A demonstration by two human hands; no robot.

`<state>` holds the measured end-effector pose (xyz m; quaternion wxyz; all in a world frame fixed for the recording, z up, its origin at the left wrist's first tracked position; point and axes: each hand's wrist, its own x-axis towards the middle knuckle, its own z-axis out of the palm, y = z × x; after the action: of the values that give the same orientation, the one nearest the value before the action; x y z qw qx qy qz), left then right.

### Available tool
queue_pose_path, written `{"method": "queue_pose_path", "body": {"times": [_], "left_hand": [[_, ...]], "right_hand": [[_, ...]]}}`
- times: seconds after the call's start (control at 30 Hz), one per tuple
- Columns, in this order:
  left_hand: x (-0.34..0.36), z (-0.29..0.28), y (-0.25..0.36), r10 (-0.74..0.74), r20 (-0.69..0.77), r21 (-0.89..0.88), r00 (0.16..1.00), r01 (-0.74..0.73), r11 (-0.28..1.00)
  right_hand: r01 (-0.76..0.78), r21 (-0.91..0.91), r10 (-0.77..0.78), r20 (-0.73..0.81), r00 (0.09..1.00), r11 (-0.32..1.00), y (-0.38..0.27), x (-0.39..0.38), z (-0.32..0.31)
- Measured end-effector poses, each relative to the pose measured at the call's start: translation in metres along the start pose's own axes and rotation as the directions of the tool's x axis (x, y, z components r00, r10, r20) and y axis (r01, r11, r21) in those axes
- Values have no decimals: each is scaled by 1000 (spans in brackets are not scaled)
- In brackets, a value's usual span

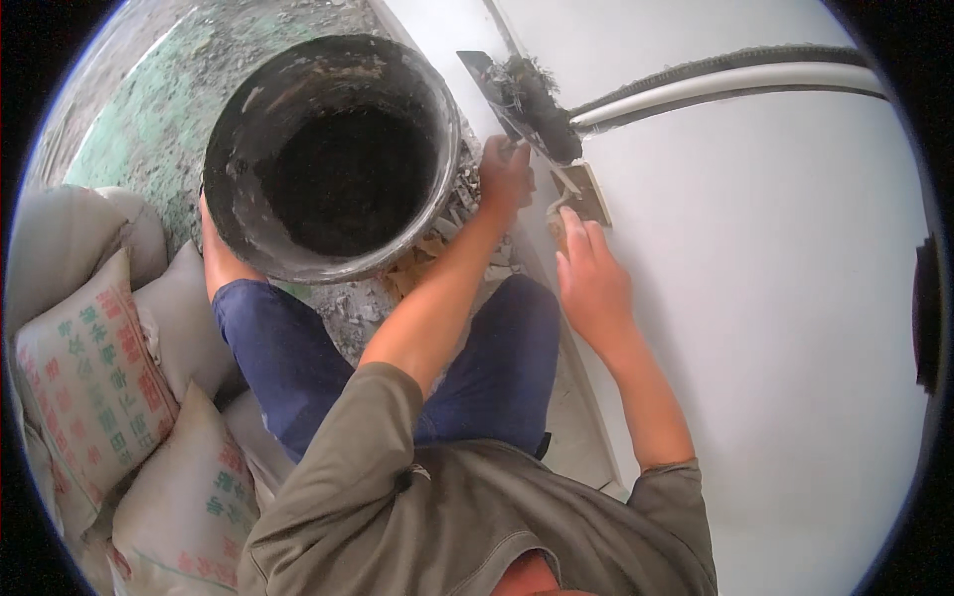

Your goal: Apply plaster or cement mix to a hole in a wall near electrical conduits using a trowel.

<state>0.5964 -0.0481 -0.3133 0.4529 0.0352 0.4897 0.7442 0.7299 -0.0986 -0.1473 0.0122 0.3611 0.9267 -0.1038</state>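
Observation:
My left hand (pixel 507 181) is closed round the handle of a flat, dark plastering trowel (pixel 475 68). A heap of dark grey mortar (pixel 537 104) lies along its blade, close to the wall. My right hand (pixel 596 283) is just to the right and nearer to me. Its fingers are bent round the brown handle of a small trowel (pixel 559 204) with a curved metal neck, its tan blade close against the wall. The fingers partly hide the handle. A large black bucket (pixel 442 174) with dark mix in the bottom stands beyond my knees, left of my left hand.
The white wall (pixel 775 288) rises on the right, with a white conduit pipe (pixel 735 81) set in a chased groove. Several filled woven sacks (pixel 94 368) are piled at the left. Rubble (pixel 432 253) lies between the bucket and the wall, and dust covers the green floor (pixel 149 129).

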Motion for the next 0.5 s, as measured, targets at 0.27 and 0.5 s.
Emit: {"method": "queue_pose_path", "body": {"times": [0.27,0.5], "left_hand": [[7,-7,4,114,-15,176,993,-110,978],[6,-16,7,152,-14,317,988,-140,938]], "right_hand": [[-143,241,125,92,988,960,17,56,18],[-521,791,278,448,850,320,1,64,9]]}}
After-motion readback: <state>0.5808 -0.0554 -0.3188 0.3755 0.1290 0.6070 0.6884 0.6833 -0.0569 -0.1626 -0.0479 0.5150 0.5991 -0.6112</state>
